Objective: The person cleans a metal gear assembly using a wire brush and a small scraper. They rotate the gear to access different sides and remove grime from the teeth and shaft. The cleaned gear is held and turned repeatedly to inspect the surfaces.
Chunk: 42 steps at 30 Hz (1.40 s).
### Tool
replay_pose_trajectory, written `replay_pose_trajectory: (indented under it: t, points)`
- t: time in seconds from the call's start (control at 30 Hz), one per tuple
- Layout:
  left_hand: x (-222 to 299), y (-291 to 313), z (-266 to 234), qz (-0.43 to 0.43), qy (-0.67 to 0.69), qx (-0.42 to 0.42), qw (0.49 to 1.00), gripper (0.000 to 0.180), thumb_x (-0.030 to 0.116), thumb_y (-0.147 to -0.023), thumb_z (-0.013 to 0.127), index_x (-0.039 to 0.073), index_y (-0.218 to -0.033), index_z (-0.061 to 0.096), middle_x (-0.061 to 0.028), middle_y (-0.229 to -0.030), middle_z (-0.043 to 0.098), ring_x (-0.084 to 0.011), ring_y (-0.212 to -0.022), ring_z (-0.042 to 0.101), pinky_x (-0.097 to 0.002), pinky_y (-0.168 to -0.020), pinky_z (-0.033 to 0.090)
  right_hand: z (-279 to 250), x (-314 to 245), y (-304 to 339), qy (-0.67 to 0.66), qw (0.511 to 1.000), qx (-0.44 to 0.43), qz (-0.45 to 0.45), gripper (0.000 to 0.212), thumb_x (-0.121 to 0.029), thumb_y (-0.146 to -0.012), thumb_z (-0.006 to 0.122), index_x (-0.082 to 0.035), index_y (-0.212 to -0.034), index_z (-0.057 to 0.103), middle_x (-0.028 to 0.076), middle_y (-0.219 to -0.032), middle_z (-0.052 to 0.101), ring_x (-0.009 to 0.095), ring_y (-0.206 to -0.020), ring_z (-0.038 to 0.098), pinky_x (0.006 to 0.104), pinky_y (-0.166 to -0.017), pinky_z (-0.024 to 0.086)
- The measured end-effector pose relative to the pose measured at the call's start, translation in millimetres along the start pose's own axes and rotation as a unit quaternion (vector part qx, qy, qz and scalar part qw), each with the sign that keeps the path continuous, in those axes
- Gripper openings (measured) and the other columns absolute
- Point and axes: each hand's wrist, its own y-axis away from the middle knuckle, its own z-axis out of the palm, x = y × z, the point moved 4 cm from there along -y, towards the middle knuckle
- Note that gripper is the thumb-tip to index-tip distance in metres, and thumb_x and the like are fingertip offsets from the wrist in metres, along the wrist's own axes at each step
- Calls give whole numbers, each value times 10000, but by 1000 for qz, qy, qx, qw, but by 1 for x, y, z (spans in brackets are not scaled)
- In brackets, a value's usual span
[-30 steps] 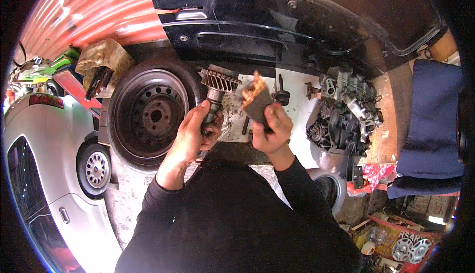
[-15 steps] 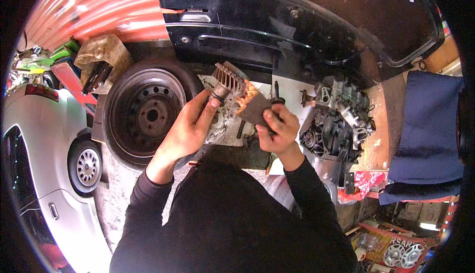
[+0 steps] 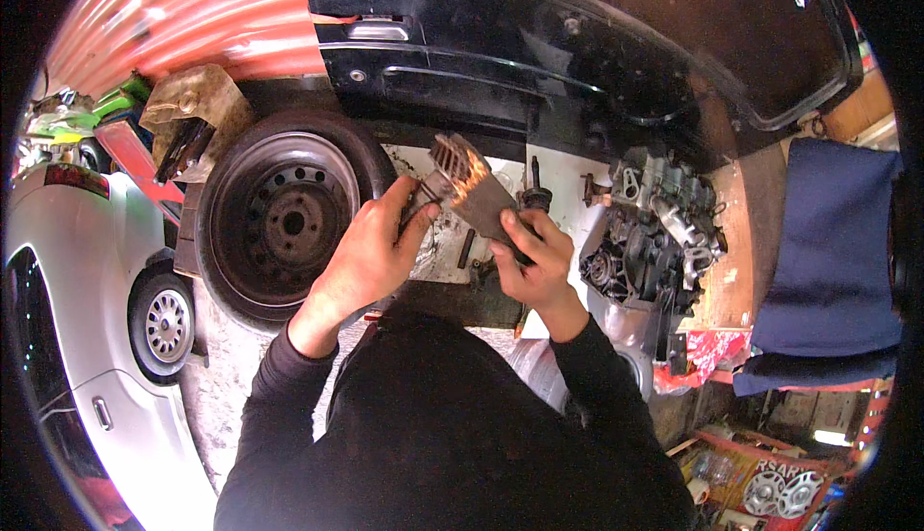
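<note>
On my feed, the work sits near the centre of the dial. I have the bare left hand [image 3: 371, 247] closed around the shaft of a toothed grey metal gear [image 3: 448, 156], its thumb and forefinger wrapped near the collar; the other fingers are turned too far under for me to tell how they sit. The gear's head tilts up toward 12 o'clock from that grip. The bare right hand [image 3: 539, 259] is closed too, thumb and fingers pinching a flat dark-grey brush with tan bristles [image 3: 491, 206] by its handle. The brush slants toward 11 o'clock, its bristles overlapping the gear's teeth; I can't tell how firmly they press.

At 2 o'clock from the brush, just beside it, stands a dark flanged metal stem [image 3: 536, 196]. At 3 o'clock I have a grey-and-black metal engine [image 3: 654, 233] on the bench, with a navy-blue cloth [image 3: 826, 242] farther out. A black steel wheel with a rubber tyre [image 3: 294, 223] stands at 9 o'clock, near the left hand, and a silver car [image 3: 87, 271] beyond it. A glossy black vehicle panel [image 3: 472, 50] spans 12 o'clock; red corrugated sheeting [image 3: 192, 25] fills 10.
</note>
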Motion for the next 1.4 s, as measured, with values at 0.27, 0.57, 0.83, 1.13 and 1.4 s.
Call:
replay_pose_trajectory:
  t: [0.27,0.57,0.83,1.13,1.4]
  points:
    - [2,-5,-3,17,-36,-9,999,287,175,-982,599,-71,-1118,540,-316,-792,619,-499,-823,627,-522,-665,465,-20,-1,-13,37,996,-74,-24,516,-137,-716,825,-246,-1211,729,100,-876,670,243,-691,681,336,-561,550]
    - [12,-12,-7,13,-5,-1,1000,253,151,-981,593,-61,-1110,543,-309,-736,593,-495,-750,618,-496,-626,455,-24,-3,-44,63,995,-51,-50,496,-135,-739,816,-228,-1218,726,94,-870,670,236,-682,669,332,-561,534]
    - [-6,-15,-2,-29,126,14,991,256,209,-1036,554,-46,-1054,546,-133,-666,540,-278,-571,548,-407,-579,433,1,6,10,38,997,-65,-12,494,-121,-750,800,-151,-1232,696,176,-884,658,336,-650,656,360,-543,520]
    - [8,2,-2,-301,476,-51,825,418,433,-1074,436,48,-1050,599,8,-726,487,-44,-469,321,-212,-410,214,22,6,12,36,995,78,-58,482,-151,-750,811,-124,-1213,680,194,-915,663,308,-690,669,351,-615,561]
    - [-1,5,7,-280,654,-168,683,457,522,-1062,374,91,-993,509,55,-662,369,-23,-433,237,-200,-352,166,25,1,11,9,994,87,-64,415,-169,-760,796,-136,-1160,691,176,-865,652,306,-659,653,356,-553,518]
